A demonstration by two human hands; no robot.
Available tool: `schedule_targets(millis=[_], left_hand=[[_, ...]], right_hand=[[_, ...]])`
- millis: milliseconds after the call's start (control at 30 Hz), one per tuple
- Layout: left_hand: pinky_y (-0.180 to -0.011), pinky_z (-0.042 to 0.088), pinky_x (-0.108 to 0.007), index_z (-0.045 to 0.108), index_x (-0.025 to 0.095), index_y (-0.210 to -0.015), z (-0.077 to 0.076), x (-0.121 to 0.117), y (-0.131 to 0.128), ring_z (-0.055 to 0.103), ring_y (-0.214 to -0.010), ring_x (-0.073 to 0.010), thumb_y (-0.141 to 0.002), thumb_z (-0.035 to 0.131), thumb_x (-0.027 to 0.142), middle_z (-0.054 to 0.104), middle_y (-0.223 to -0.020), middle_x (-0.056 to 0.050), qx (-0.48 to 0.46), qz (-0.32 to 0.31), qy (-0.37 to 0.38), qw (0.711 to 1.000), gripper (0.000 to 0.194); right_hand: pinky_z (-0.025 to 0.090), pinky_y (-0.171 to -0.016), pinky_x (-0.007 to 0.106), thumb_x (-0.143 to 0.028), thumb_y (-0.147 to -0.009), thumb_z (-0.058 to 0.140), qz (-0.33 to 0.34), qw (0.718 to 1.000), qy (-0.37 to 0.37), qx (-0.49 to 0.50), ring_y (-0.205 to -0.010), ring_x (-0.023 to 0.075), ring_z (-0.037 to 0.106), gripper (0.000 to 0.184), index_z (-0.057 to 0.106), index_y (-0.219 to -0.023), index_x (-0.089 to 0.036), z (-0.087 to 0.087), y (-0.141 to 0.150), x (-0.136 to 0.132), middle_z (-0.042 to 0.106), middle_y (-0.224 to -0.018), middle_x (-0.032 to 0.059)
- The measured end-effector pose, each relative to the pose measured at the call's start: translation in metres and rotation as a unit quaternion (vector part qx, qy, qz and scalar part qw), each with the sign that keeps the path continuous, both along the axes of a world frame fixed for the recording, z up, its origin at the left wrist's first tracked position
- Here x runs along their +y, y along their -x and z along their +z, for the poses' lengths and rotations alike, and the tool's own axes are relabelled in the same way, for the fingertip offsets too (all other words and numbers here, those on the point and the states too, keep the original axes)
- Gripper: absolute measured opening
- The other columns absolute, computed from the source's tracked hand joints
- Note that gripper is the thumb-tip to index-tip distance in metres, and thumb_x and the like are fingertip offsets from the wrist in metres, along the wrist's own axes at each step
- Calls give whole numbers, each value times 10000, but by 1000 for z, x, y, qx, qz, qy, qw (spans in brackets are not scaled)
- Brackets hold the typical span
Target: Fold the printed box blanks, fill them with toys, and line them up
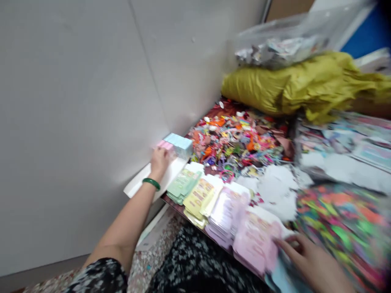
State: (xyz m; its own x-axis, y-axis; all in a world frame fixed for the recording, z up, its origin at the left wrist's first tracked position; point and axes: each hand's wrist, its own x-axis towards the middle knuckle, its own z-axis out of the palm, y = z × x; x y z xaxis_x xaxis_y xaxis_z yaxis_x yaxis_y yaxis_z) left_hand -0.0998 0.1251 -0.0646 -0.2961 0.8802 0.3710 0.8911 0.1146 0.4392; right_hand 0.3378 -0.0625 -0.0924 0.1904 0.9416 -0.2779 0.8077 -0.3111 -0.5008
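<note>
My left hand (159, 163), with a green bangle (151, 184) on its wrist, reaches to the table's far corner against the wall. Its fingers rest at a pink card stack (165, 145), next to a pale blue block of cards (179, 144), and their grip is hidden. A white sheet (152, 179) lies under that arm. My right hand (310, 264) is blurred at the lower right, its fingers spread over pale blue cards (279, 276) beside a pile of pink printed cards (255, 240).
Rows of green, yellow and lilac card stacks (210, 203) line the table's near edge. Behind them lies a heap of colourful hair accessories (235, 144). A yellow-green plastic bag (293, 83) and a clear bag (281, 44) sit at the back, with a grey wall on the left.
</note>
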Motion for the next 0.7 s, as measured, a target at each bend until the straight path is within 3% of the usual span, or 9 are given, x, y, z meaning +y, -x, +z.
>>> schedule_targets(millis=[67, 200, 267, 300, 367, 433, 467, 567, 700], left_hand=[[-786, 490, -408, 625, 140, -848, 3, 2, -4, 605, -858, -245, -830, 524, 154, 537, -1104, -137, 2, 7, 7, 1000, 104], [-856, 486, -469, 588, 154, -1125, 16, -8, -27, 592, -985, -293, -813, 606, 251, 438, -1270, -162, 17, -1, -5, 1000, 327], [-848, 510, -444, 579, 169, -1161, 23, -29, -55, 599, -979, -277, -842, 593, 298, 479, -1230, -142, 40, -60, -34, 997, 344], [-843, 521, -425, 587, 171, -1144, 25, -43, -72, 600, -984, -268, -867, 564, 306, 520, -1177, -127, 45, -124, -40, 990, 309], [-914, 500, -436, 598, 175, -1110, 23, -73, -110, 586, -1036, -268, -885, 544, 302, 601, -1084, -105, 63, -301, -34, 951, 264], [-1014, 429, -490, 562, 173, -1193, 14, -101, -145, 505, -1201, -311, -866, 584, 316, 579, -1253, -131, 104, -468, 17, 877, 358], [-1063, 375, -516, 523, 169, -1254, 9, -111, -160, 407, -1308, -345, -838, 630, 362, 519, -1363, -142, 119, -515, 53, 847, 471], [-1112, 289, -546, 429, 133, -1359, -7, -126, -187, 263, -1397, -392, -736, 726, 475, 402, -1484, -166, 137, -574, 135, 796, 770], [-1125, 240, -567, 425, 127, -1373, -16, -123, -196, 249, -1406, -399, -712, 727, 526, 413, -1478, -178, 128, -582, 180, 783, 829]], right_hand=[[441, -596, 336, -559, -748, 539, -15, 997, 71, -13, -646, 266, 653, 331, 611, -775, -237, 12, 5, 4, 695, -684, 64], [407, -636, 330, -491, -797, 503, -33, 994, 94, -40, -723, 267, 645, 286, 585, -841, -220, 20, 16, 12, 687, -750, 70], [388, -628, 313, -456, -809, 508, -41, 995, 79, -34, -714, 249, 634, 246, 571, -820, -219, 19, 20, 13, 677, -741, 58], [379, -620, 304, -439, -812, 511, -46, 996, 70, -30, -702, 238, 627, 226, 561, -798, -219, 19, 21, 14, 671, -729, 50], [359, -599, 289, -411, -817, 514, -60, 997, 53, -20, -669, 219, 608, 206, 536, -748, -218, 16, 22, 15, 653, -689, 35], [338, -579, 282, -394, -822, 508, -73, 996, 43, -12, -642, 210, 587, 218, 515, -697, -216, 14, 23, 18, 631, -646, 29], [331, -574, 281, -387, -826, 499, -77, 996, 39, -10, -641, 210, 581, 228, 510, -677, -215, 13, 23, 19, 625, -636, 30], [326, -572, 274, -374, -845, 468, -72, 997, 28, 1, -649, 203, 574, 255, 513, -651, -214, 11, 24, 21, 626, -642, 28], [313, -561, 262, -384, -855, 464, -71, 997, 6, 7, -626, 186, 560, 272, 503, -644, -217, 14, 28, 20, 609, -617, 13]])
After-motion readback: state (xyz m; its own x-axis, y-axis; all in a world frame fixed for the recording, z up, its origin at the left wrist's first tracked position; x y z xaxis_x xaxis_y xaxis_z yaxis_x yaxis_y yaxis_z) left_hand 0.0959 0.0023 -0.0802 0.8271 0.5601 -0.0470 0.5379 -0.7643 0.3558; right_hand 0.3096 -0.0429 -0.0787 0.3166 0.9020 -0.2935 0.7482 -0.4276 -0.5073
